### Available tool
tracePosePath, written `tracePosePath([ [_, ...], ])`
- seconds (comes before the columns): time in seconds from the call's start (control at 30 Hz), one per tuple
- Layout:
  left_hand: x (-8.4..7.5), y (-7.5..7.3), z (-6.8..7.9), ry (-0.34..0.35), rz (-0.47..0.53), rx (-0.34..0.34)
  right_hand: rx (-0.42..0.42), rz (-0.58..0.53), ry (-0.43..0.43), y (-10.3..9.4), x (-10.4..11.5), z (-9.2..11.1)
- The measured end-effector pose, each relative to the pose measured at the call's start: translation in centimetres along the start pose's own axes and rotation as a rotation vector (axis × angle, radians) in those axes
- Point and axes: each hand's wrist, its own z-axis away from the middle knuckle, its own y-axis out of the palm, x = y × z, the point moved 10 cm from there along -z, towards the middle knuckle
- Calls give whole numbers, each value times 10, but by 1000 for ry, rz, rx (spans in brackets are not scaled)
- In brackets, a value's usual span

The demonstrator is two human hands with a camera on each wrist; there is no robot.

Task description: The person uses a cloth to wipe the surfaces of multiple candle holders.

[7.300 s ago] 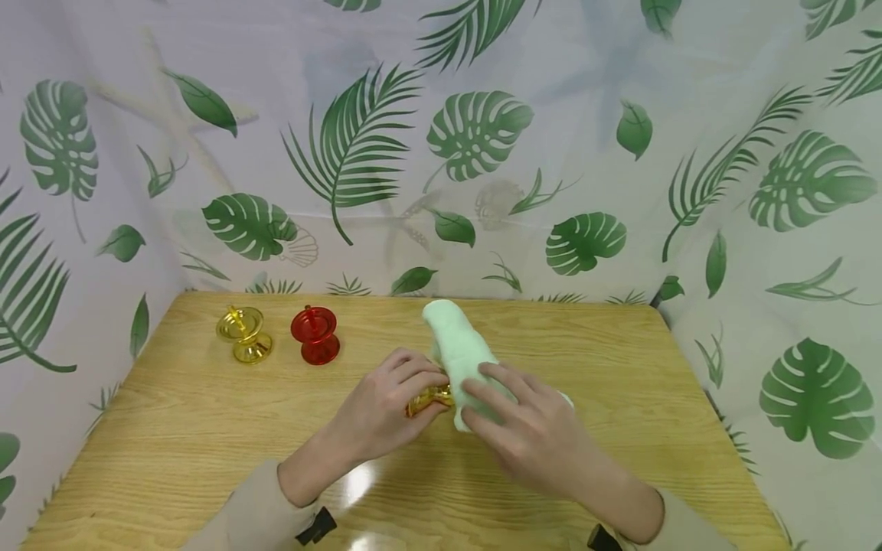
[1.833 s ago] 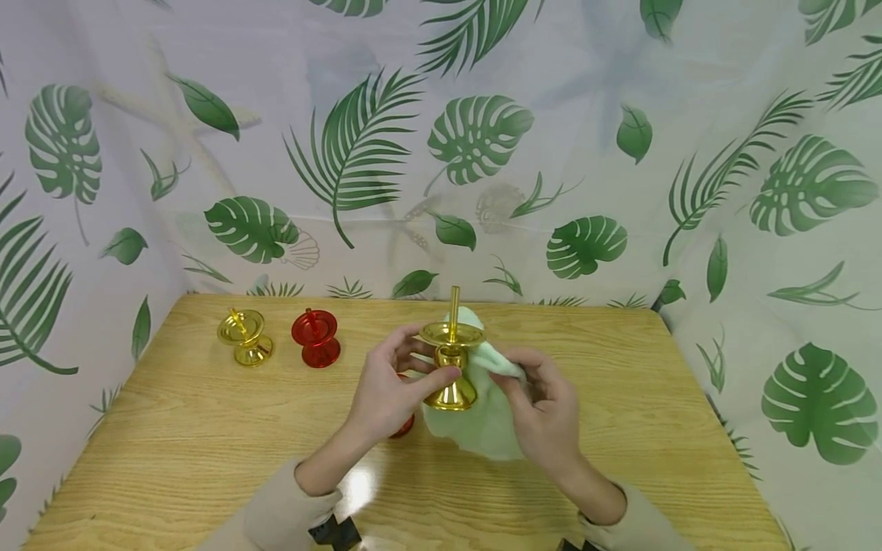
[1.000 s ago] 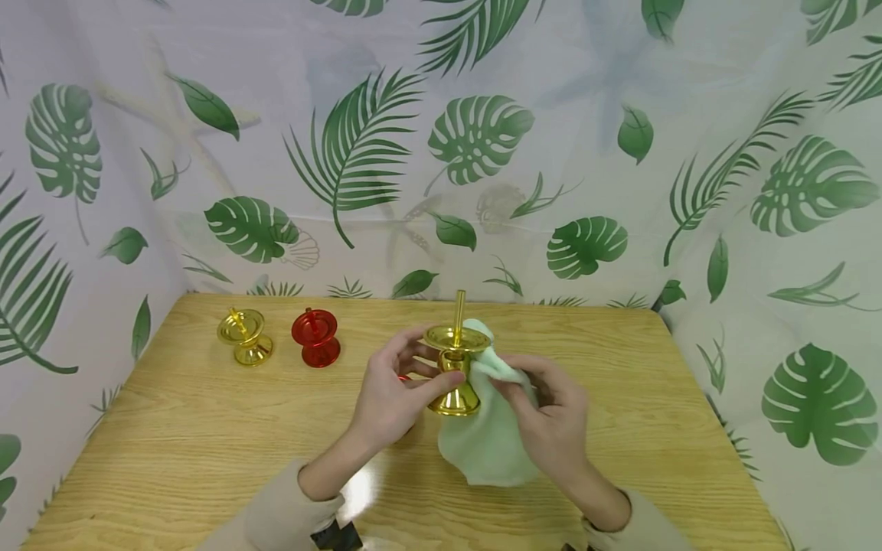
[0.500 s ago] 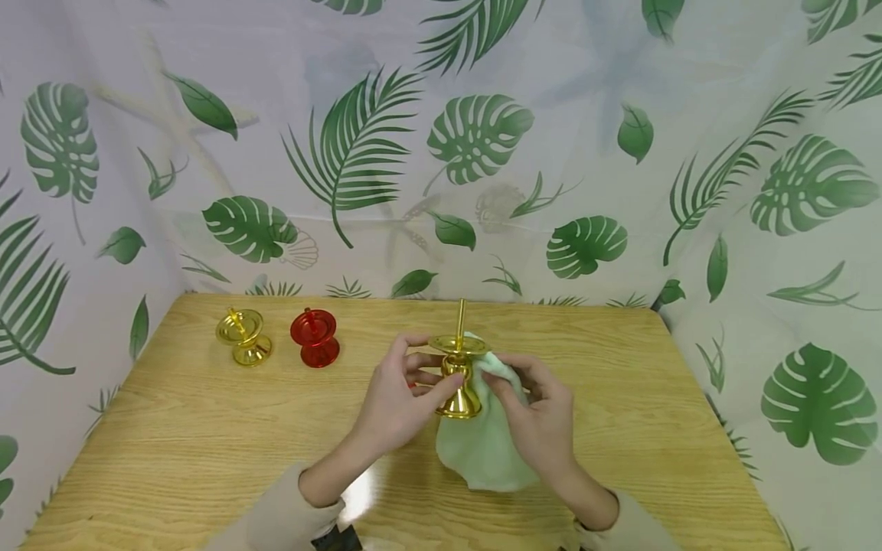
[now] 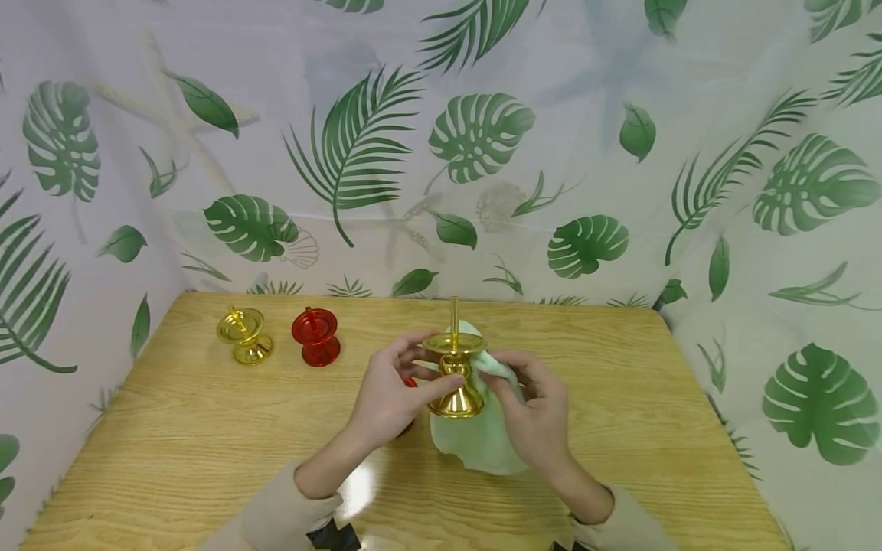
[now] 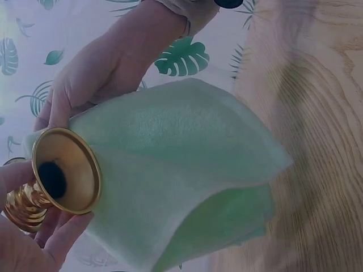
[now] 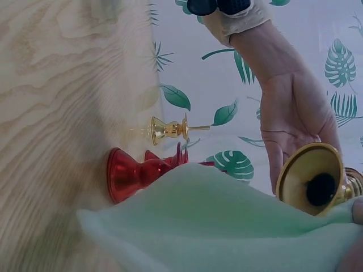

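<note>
My left hand [image 5: 389, 398] holds a shiny gold candle holder [image 5: 456, 402] upright by its waist, thumb in front and fingers behind. It is raised over the table; the left wrist view shows its hollow base [image 6: 84, 181] with a dark round spot inside. My right hand [image 5: 544, 413] pinches a bunched part of a pale green cloth [image 5: 475, 444] right at the holder's dish and stem, on the right side. The rest of the cloth hangs down below. Behind my left hand stands a red candle holder [image 7: 127, 173], mostly hidden in the head view.
At the back left of the wooden table [image 5: 207, 428] stand another gold candle holder [image 5: 253, 350] and a red candle holder [image 5: 320, 352], side by side. A leaf-patterned cloth wall [image 5: 386, 168] closes off the back and both sides.
Earlier the gold candle holder lay tipped sideways under the cloth; now it is upright with its dish and spike uncovered. Over the last second, holder and cloth have shifted only slightly.
</note>
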Motion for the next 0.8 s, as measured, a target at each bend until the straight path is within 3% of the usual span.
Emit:
tracePosePath([
  [0.27, -2, -8, 2, 19, -33, -47, 64, -115, -140, -2, 23, 0],
  [0.6, -1, -10, 2, 6, -23, -77, 31, -227, -274, -19, 54, -1],
  [0.8, -3, -8, 3, 18, -2, -76, 41, -233, -283, -19, 53, -1],
])
